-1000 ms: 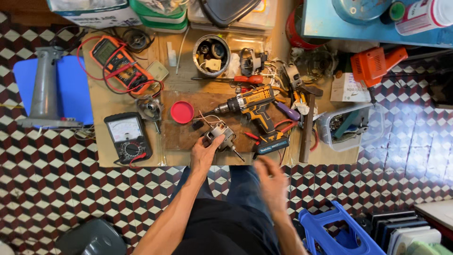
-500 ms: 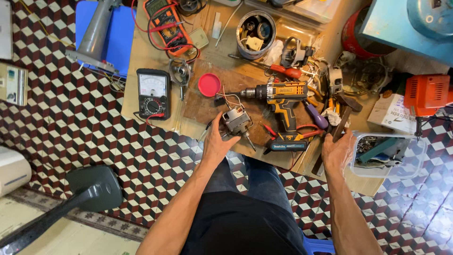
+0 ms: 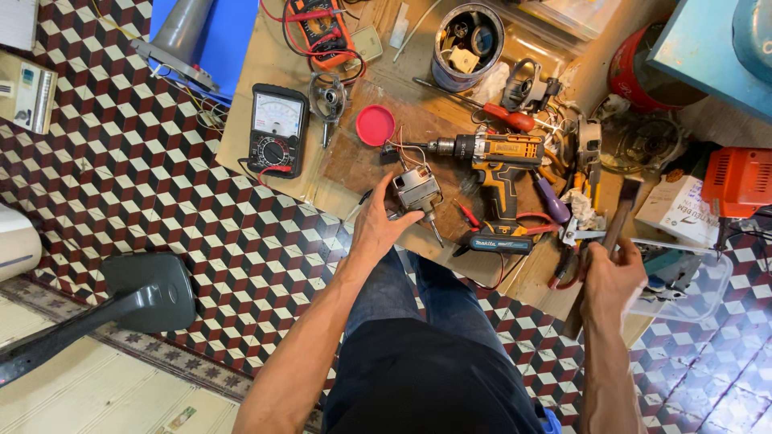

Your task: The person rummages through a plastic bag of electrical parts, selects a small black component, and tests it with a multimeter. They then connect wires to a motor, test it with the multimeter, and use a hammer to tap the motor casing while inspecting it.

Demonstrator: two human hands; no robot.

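Head view: left hand point(image 3: 378, 229) grips small motor point(image 3: 416, 191) (right hand point(image 3: 611, 277) grips hammer point(image 3: 611, 233))

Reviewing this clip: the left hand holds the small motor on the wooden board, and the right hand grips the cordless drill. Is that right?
Not quite. In the head view the right hand grips a hammer, not the cordless drill, which lies untouched on the wooden board. The left hand does hold the small motor.

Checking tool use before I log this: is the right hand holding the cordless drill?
No, the right hand grips a hammer by its wooden handle, while the cordless drill lies untouched on the workbench.
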